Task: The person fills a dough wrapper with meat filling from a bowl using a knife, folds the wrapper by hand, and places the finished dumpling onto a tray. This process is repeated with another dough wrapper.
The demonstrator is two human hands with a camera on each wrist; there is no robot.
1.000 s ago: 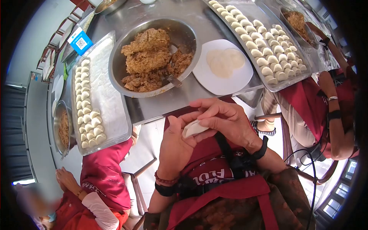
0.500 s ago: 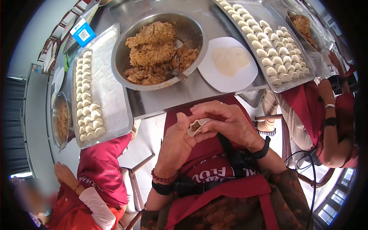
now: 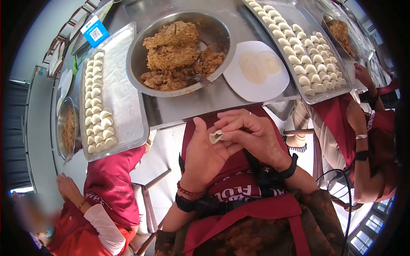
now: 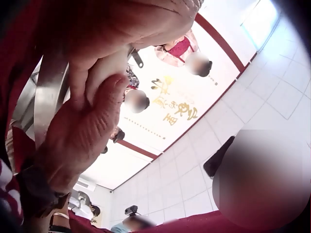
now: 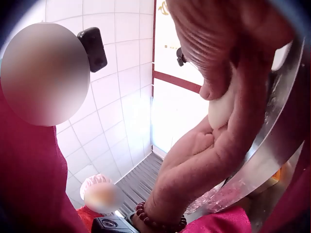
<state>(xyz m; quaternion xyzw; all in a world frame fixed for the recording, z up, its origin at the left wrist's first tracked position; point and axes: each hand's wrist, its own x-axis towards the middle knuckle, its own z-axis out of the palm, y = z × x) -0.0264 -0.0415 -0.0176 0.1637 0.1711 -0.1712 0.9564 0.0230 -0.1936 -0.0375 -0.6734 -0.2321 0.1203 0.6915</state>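
R. hand [image 3: 259,140] grip clamped on dumpling [image 3: 215,137]; L. hand [image 3: 205,157] grip apart, beneath. To be pinched closed evenly, w/o gaps.

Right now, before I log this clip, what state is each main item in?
Dumpling in hand: edge partly open.
Right grip: pinching it.
Left grip: open, thumb raised.
Big bowl: holding filling.
Spoon: resting in filling.
Plate: holding overlapping wrappers.
Left tray: partly filled.
Right tray: mostly filled.
Blue-and-white card: propped up.
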